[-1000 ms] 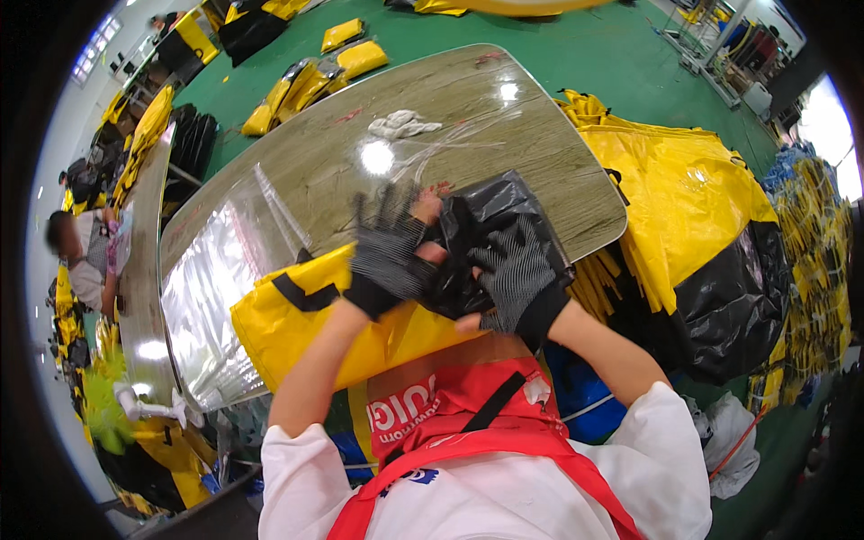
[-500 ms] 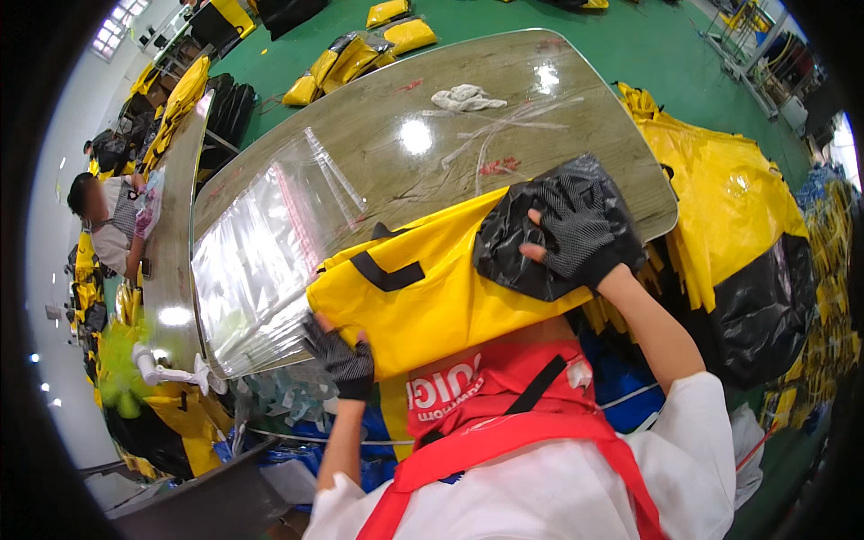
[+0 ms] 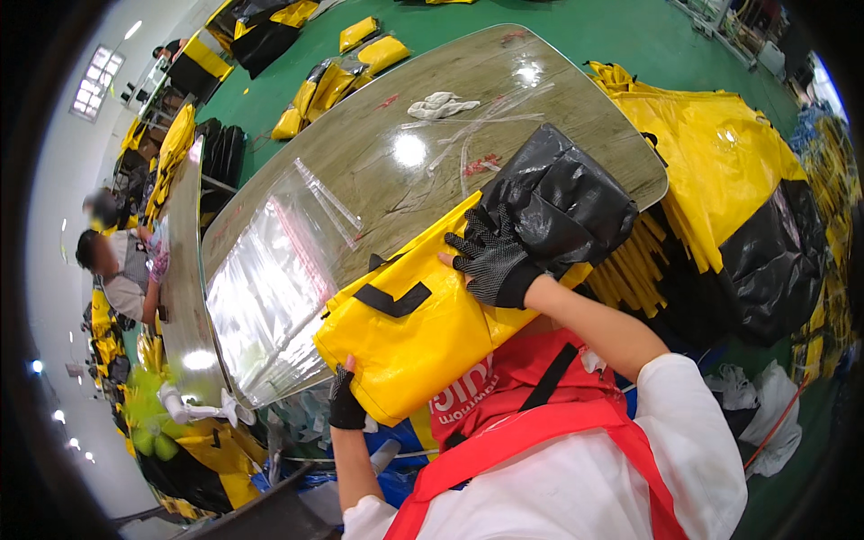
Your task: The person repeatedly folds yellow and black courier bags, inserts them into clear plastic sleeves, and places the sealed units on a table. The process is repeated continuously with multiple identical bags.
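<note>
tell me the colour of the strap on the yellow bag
Black, a black strap across the yellow bag; head view.

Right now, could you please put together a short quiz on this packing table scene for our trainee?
1. True or false: the right hand lies on top of the yellow bag.
2. Where does the left hand grip the bag? A) its lower near corner B) its black strap C) its far end
3. What colour is the bag's folded end beyond the right hand?

Key: 1 true; 2 A; 3 black.
</note>
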A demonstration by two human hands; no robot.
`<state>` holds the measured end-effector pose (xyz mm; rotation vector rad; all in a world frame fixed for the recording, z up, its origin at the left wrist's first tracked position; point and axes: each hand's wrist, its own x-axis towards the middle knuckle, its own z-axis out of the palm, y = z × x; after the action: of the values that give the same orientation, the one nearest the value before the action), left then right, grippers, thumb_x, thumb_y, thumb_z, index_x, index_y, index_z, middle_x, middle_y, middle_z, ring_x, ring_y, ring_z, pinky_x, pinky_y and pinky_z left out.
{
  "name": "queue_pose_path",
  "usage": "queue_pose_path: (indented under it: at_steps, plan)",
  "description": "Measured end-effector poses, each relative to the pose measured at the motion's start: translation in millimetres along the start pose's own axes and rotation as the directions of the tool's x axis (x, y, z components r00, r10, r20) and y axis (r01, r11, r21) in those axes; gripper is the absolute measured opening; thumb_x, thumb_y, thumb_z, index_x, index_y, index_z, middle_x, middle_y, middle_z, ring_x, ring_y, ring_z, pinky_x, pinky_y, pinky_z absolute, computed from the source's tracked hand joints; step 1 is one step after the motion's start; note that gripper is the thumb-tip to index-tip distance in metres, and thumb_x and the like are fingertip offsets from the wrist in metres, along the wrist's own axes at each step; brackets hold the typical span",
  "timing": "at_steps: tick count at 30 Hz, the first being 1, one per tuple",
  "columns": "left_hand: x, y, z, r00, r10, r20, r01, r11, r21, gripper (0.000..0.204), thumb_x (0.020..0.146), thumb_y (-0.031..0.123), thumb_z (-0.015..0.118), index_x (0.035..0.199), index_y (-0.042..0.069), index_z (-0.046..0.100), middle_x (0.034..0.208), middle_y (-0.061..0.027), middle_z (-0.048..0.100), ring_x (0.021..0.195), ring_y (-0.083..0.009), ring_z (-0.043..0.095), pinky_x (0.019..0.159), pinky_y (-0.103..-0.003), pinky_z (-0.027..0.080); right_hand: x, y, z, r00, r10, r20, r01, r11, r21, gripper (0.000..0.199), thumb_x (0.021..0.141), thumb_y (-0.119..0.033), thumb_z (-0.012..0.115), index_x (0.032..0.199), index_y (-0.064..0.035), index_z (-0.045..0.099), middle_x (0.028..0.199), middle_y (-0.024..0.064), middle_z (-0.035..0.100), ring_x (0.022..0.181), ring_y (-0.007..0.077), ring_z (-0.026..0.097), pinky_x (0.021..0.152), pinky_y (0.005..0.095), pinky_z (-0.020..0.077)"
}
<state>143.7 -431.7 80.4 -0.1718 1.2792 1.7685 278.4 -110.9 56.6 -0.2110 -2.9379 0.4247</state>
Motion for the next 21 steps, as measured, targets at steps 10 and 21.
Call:
queue_pose_path:
  at_steps: [10,21]
  plan:
    - [97.0,-69.6,307.4,0.789,0.531,0.308,-0.594,0.787,0.167,0.042,0.083,0.017,0.066,0.118,0.003,0.046,0.095,-0.0076,0.058,0.084,-0.0200,0.056,0.075,-0.031,0.046,-38.0,9.2,13.5,0.934,0.119,-0.336,0.018,0.926,0.377,0.035,0.088,-0.018,0.046,0.122,-0.0097,0.050,0.123,0.0102,0.054,0.120,0.0292,0.043,0.106,0.0495,0.0197]
    - [160.1,-74.6,370.1,0.147,0.000,0.989,-0.764,-0.636,0.114,0.065,0.073,0.052,0.061,0.128,0.019,0.049,0.131,-0.0203,0.041,0.127,-0.0409,0.028,0.105,-0.058,0.006,-101.5,30.2,45.6,0.816,0.510,0.271,-0.133,-0.291,0.948,0.032,0.089,-0.020,0.049,0.118,-0.0057,0.054,0.118,0.0134,0.056,0.113,0.0261,0.050,0.100,0.0432,0.0321]
